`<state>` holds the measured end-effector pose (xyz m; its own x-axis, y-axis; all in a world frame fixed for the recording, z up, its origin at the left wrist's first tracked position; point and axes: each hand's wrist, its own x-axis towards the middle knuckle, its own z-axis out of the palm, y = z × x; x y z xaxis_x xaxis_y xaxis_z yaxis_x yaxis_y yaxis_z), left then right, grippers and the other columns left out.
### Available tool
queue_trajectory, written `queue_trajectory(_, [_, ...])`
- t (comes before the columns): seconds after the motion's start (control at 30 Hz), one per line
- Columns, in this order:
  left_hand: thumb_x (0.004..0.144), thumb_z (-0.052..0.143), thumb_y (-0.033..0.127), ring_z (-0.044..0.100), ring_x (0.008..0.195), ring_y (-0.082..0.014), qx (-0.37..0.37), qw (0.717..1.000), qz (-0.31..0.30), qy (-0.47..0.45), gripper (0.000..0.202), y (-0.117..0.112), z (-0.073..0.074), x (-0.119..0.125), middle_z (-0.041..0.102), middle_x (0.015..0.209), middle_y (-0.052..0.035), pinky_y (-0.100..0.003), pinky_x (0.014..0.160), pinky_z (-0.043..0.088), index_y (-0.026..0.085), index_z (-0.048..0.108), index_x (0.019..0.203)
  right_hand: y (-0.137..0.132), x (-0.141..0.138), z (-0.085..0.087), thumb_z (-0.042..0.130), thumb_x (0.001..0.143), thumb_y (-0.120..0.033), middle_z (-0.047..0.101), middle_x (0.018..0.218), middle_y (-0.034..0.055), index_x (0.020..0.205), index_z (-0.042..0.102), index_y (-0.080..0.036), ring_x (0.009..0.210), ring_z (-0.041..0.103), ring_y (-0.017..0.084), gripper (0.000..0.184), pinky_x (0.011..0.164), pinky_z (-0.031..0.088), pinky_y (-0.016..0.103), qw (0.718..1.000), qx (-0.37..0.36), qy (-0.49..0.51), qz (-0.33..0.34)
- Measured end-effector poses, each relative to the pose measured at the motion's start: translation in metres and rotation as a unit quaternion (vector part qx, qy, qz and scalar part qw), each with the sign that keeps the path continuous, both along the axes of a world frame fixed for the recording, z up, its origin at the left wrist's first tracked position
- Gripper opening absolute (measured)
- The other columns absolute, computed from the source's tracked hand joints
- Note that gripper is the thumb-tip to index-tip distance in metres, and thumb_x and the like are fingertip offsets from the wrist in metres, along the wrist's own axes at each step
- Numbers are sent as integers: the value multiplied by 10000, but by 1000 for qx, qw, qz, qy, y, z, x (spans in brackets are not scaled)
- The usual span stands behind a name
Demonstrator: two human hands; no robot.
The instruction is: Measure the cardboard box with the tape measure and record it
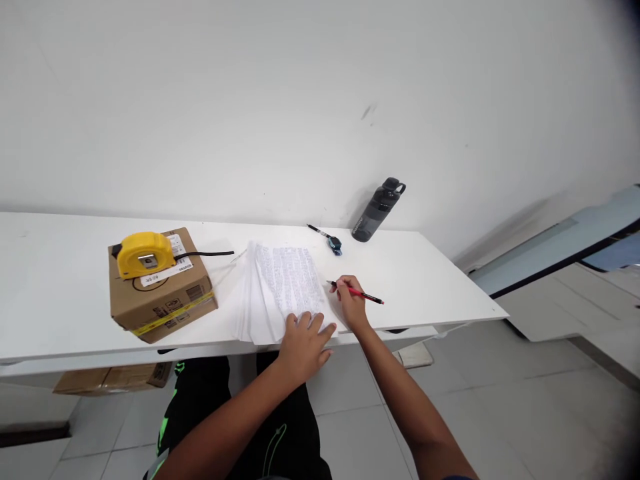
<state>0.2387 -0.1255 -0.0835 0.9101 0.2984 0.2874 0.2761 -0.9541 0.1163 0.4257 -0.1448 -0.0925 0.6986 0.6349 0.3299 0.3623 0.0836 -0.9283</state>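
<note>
The white table [410, 280] runs along the wall [280, 120], its far edge against it. Toward its left part, by the near edge, sits a cardboard box [175, 307]. Right of the box, by the middle of the near edge, lies a loose stack of sheets [290, 280], the top one densely covered in handwriting, its lower end at that edge. A dark bottle [373, 217] stands by the far edge, short of the far right corner. The left hand [304, 350] rests on the sheets' lower end, fingers spread, pressing rather than gripping. The right hand [353, 307], just beside the stack's right edge, pinches a red-and-black writing tool [371, 297]. On the box lies a yellow tape measure [143, 257] with a black strap. Between stack and bottle, near the far edge, are a small dark object [335, 245] and a slim pen [318, 231].

The step in hand looks like handwriting, at a pause: the tip points toward the sheets but seems just off their right edge, and whether it touches anything I cannot tell. Putting it to paper would call for a short shift left, with the left hand bracing the loose pages.
</note>
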Motion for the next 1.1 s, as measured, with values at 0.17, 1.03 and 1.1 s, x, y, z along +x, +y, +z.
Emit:
queue_trajectory(0.17, [849, 624, 456, 435, 1200, -312, 30, 1000, 4, 6, 599, 2, -7, -1, 489, 1392, -86, -508, 955, 344, 292, 448, 1398, -2, 2, 7, 473, 900, -437, 466, 511, -38, 623, 534, -212, 555, 443, 147, 362, 603, 363, 286, 990, -92, 3, 109])
queue_trajectory(1.03, [874, 590, 357, 456, 1201, -328, 33, 999, 10, -5, 530, 9, -8, 6, 525, 1373, -82, -532, 961, 342, 336, 476, 1391, 9, 3, 13, 440, 869, -492, 356, 540, -46, 560, 349, -229, 552, 355, 129, 416, 566, 329, 267, 989, -121, -49, 71])
queue_trajectory(1.1, [877, 584, 356, 460, 1196, -331, 34, 999, 6, -4, 526, 9, -6, 7, 529, 1368, -83, -530, 950, 349, 339, 477, 1393, 9, 4, 16, 448, 864, -486, 340, 538, -46, 561, 346, -227, 555, 346, 128, 411, 557, 322, 262, 987, -131, -42, 85])
